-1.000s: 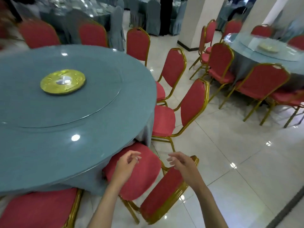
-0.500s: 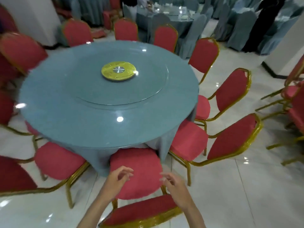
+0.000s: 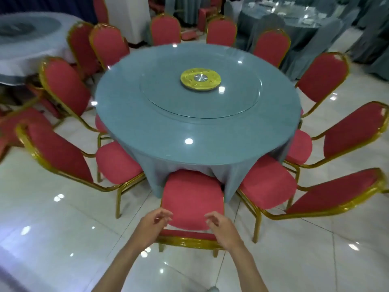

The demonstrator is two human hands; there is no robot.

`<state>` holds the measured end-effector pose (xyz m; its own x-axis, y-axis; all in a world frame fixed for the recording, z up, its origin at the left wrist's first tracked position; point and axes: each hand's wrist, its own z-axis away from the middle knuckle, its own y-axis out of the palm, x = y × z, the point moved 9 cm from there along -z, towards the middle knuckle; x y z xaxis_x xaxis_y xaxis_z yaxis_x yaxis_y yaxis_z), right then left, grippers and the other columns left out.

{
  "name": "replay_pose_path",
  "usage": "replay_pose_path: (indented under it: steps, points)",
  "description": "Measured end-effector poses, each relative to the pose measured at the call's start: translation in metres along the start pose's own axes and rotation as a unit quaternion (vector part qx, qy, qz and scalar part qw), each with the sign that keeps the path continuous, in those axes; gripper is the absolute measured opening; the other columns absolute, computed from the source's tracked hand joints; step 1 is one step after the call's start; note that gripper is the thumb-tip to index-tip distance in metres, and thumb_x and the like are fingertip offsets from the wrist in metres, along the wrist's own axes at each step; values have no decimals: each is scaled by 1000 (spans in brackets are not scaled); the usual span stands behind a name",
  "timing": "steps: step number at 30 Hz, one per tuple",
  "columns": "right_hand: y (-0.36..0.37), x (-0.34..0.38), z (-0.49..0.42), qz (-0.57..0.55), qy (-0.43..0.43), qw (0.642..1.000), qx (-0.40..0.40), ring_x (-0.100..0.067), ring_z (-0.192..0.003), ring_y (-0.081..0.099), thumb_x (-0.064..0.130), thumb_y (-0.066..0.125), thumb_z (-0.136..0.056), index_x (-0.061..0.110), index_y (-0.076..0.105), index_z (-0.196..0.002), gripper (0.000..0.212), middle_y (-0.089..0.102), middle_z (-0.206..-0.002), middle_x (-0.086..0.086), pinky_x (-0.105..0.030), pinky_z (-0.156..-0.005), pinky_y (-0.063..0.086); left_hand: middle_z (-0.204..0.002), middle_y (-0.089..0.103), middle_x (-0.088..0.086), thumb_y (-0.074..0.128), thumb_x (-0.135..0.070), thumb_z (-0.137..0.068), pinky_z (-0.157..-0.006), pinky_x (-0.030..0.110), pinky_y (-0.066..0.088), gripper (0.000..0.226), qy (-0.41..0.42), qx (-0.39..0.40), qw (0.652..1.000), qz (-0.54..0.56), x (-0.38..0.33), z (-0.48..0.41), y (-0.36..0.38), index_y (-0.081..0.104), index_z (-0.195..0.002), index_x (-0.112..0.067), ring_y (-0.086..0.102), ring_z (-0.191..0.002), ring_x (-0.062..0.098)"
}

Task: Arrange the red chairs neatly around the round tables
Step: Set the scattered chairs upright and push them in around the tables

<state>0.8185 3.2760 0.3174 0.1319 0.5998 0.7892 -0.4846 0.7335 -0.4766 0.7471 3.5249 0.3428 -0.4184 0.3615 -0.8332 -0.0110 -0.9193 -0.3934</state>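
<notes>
"Hands — where are they?"

"At the near edge of the scene, the left hand [image 3: 154,224] and the right hand [image 3: 221,228] hang side by side over the gold-framed back of the nearest red chair [image 3: 192,199]. Fingers on both are loosely curled and slightly spread, holding nothing. Whether any fingertip touches the frame I cannot tell."

"And that chair?"

"Its seat points at the round table [image 3: 189,131], with the front edge tucked just under the hanging blue-grey cloth. It stands between the near-left chair [image 3: 117,163] and the near-right chair [image 3: 267,184]."

"What about the rest of the ring?"

"Red chairs stand all round the table — backs outward, seats toward the cloth. The right-hand chair [image 3: 353,133] has its seat close to the table's edge. Two far-left chairs [image 3: 108,46] stand one just behind the other."

"Anything on top?"

"A glass turntable [image 3: 231,106] with a gold disc [image 3: 200,78] at its middle. A second round table [image 3: 31,39] shows at the far left, and grey-covered chairs [image 3: 374,34] at the far right, on a glossy white floor [image 3: 63,228]."
</notes>
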Motion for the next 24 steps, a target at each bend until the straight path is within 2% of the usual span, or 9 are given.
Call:
replay_pose_path:
  steps: [2,4,6,8,11,14,17,19,24]
  points:
    - [5,-6,6,50,-13,997,-58,-6,-110,59,21,62,-99,40,66,-104,20,64,-113,13,-26,-100,48,-103,74,-20,64,-30,-100,-94,41,59,19,-7,11,1000,-29,18,7,3,69,-100,-48,71,-100,5]
    - [9,-20,18,102,6,987,-120,-10,-115,54,27,60,-100,42,64,-101,16,59,-115,12,-36,-104,45,-104,70,-25,67,-58,-90,-98,45,54,12,-19,35,995,-91,37,12,9,65,-100,-53,67,-101,2]
    - [11,-31,32,136,46,977,-156,-15,-113,54,39,46,-104,38,65,-95,21,60,-108,12,-43,-104,41,-109,63,-23,68,-83,-70,-98,43,52,45,-22,74,991,-112,51,15,18,66,-103,-52,62,-106,3]
    - [15,-25,45,176,41,971,-157,-16,-107,54,46,33,-108,34,67,-95,38,61,-100,14,-42,-104,35,-111,60,-15,69,-90,-61,-95,39,56,59,6,89,989,-116,61,12,24,65,-107,-51,58,-111,8]
    - [15,-15,61,189,22,969,-156,-12,-100,52,51,38,-107,34,67,-90,38,62,-92,14,-37,-101,31,-108,59,-16,69,-88,-63,-101,37,50,60,52,69,987,-134,57,16,23,64,-108,-48,51,-115,11]
    - [12,-12,68,136,-4,977,-164,-6,-100,50,76,36,-92,39,67,-86,48,62,-90,18,-33,-96,28,-103,60,-12,74,-73,-68,-94,33,46,51,60,73,982,-165,43,12,21,67,-103,-38,48,-107,11]
    - [17,-15,68,155,-34,975,-154,8,-109,44,97,34,-75,52,65,-96,58,60,-100,30,-30,-99,26,-90,62,-12,84,-61,-69,-87,34,50,29,74,79,976,-189,47,2,24,62,-87,-53,57,-95,17]
    - [19,-15,69,178,-44,972,-150,9,-111,42,102,36,-68,54,63,-101,65,57,-103,31,-31,-105,26,-90,59,-11,83,-54,-75,-88,33,46,27,76,62,974,-205,59,0,26,57,-82,-58,51,-98,20]
    - [18,-11,59,178,-32,979,-97,5,-117,44,101,42,-67,55,64,-111,67,55,-106,29,-39,-116,20,-98,57,-13,75,-57,-80,-94,33,42,26,87,61,978,-179,58,2,24,64,-102,-48,40,-103,16]
